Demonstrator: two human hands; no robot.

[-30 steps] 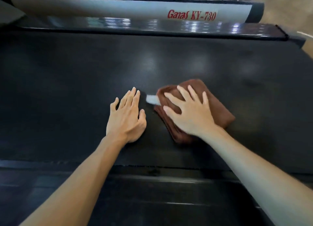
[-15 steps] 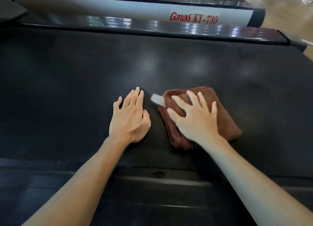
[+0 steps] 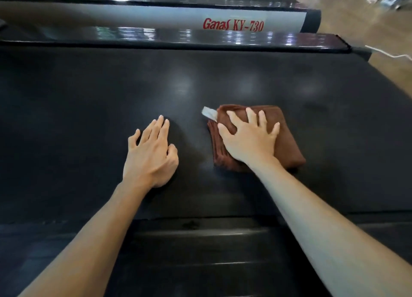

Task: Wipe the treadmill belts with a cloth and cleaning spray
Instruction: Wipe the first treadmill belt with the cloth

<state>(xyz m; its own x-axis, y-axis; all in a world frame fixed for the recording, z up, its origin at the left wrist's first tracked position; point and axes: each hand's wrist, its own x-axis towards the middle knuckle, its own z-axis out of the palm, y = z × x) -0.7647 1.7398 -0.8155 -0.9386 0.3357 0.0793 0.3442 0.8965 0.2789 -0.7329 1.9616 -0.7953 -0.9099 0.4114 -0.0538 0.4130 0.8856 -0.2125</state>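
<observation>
cloth rightward; silver rail beyond

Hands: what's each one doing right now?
Left hand: open, flat on the belt.
Right hand: open, fingers spread, pressing the cloth.

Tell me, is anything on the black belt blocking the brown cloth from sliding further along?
Nothing visible does. The right hand presses flat on the brown cloth, and the belt around it is bare. The left hand rests on the belt beside the cloth, apart from it.
</observation>
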